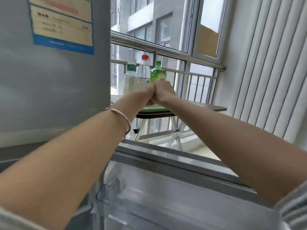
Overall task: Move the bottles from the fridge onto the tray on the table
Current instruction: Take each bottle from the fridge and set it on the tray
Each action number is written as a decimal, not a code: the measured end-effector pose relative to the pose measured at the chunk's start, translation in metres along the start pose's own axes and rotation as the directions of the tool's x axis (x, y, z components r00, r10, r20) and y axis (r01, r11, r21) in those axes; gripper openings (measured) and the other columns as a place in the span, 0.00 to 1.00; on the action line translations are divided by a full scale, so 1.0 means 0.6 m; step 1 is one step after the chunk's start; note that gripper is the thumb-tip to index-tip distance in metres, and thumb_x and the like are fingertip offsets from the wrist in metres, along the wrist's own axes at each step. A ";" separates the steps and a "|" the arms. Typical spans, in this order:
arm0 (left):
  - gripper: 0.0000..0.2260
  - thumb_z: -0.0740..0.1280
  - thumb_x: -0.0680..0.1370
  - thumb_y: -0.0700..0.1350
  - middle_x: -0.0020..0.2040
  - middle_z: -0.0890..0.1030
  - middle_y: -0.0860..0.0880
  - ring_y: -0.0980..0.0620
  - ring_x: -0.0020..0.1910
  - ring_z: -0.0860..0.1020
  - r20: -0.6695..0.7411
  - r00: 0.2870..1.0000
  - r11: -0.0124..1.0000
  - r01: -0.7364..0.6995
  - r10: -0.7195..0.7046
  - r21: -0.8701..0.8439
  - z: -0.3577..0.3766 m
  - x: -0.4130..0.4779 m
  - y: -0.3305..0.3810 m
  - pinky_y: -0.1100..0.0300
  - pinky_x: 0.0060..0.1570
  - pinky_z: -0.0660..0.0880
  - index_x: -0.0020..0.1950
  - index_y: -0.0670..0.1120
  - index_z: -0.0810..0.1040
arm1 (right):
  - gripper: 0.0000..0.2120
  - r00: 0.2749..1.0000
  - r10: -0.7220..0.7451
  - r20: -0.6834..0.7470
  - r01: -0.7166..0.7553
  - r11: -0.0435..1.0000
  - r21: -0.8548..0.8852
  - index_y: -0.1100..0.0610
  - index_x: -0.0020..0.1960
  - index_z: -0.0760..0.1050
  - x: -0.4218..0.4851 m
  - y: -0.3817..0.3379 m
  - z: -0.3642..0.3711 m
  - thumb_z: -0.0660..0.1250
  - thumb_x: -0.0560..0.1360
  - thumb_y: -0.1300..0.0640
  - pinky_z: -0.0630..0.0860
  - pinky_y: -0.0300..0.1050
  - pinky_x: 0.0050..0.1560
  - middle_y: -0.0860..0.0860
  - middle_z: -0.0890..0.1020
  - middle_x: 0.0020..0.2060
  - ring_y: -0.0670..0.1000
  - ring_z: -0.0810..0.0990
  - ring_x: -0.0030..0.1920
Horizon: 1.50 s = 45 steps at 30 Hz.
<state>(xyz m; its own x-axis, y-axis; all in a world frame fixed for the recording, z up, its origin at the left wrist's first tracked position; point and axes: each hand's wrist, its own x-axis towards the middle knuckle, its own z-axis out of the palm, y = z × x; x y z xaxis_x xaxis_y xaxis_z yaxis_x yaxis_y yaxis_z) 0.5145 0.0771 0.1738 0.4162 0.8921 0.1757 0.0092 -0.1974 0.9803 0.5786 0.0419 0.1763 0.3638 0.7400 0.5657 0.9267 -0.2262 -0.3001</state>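
Three bottles stand upright on a green tray on a small dark table: a white bottle with a green label, a clear bottle with a red cap and a green bottle. Both my arms reach forward over the open fridge door. My left hand and my right hand are closed fists pressed knuckle to knuckle, just in front of the bottles' lower halves. I see nothing held in either fist. A thin bangle sits on my left wrist.
The grey fridge with a blue-edged label fills the left. Its open lower door with a clear shelf lies below my arms. A steel railing and window stand behind the table; a ribbed white wall is at right.
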 end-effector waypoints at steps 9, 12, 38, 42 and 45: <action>0.07 0.61 0.78 0.43 0.39 0.80 0.46 0.52 0.33 0.78 0.011 1.000 0.995 0.015 -0.016 0.103 -0.115 -0.154 -0.036 0.64 0.30 0.78 0.47 0.43 0.77 | 0.07 0.998 0.033 -0.052 -0.027 0.993 0.111 0.60 0.50 0.77 -0.172 -0.118 0.014 0.68 0.75 0.57 0.78 0.44 0.46 0.52 0.81 0.43 0.52 0.81 0.45; 0.09 0.60 0.77 0.42 0.31 0.73 0.47 0.53 0.28 0.71 0.003 1.000 0.986 -0.003 0.003 0.164 -0.157 -0.194 -0.067 0.63 0.29 0.70 0.38 0.45 0.73 | 0.09 0.998 0.039 -0.050 -0.031 0.988 0.152 0.58 0.50 0.77 -0.226 -0.157 0.041 0.69 0.72 0.56 0.75 0.46 0.43 0.54 0.82 0.45 0.54 0.81 0.47; 0.13 0.60 0.78 0.38 0.57 0.80 0.35 0.39 0.58 0.79 -0.356 0.884 0.675 0.462 -0.303 0.575 -0.449 -0.264 -0.596 0.51 0.54 0.75 0.58 0.33 0.78 | 0.25 0.779 -0.005 0.627 -0.217 0.936 0.277 0.60 0.69 0.60 -0.433 -0.287 0.662 0.63 0.76 0.52 0.77 0.52 0.54 0.60 0.79 0.57 0.60 0.79 0.56; 0.15 0.62 0.76 0.37 0.61 0.80 0.40 0.42 0.62 0.77 -0.386 0.879 0.647 0.471 -0.282 0.599 -0.475 -0.264 -0.638 0.53 0.62 0.73 0.61 0.38 0.78 | 0.35 0.805 0.030 0.592 -0.201 0.953 0.226 0.60 0.76 0.51 -0.437 -0.287 0.688 0.64 0.77 0.50 0.75 0.50 0.53 0.59 0.79 0.59 0.60 0.78 0.59; 0.18 0.61 0.75 0.35 0.63 0.78 0.40 0.43 0.64 0.76 -0.434 0.872 0.664 0.464 -0.226 0.587 -0.486 -0.253 -0.646 0.56 0.62 0.72 0.64 0.39 0.76 | 0.25 0.865 0.021 0.501 -0.172 0.951 0.255 0.62 0.69 0.62 -0.430 -0.281 0.670 0.60 0.77 0.50 0.73 0.47 0.45 0.60 0.80 0.56 0.60 0.79 0.56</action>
<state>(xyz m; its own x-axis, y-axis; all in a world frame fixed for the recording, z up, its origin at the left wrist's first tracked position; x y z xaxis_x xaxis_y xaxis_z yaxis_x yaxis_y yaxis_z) 0.1826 0.1365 -0.2068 -0.0343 0.9990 -0.0290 0.7327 0.0449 0.6791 0.2909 0.1438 -0.2277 0.2875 0.9527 0.0982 0.7953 -0.1803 -0.5788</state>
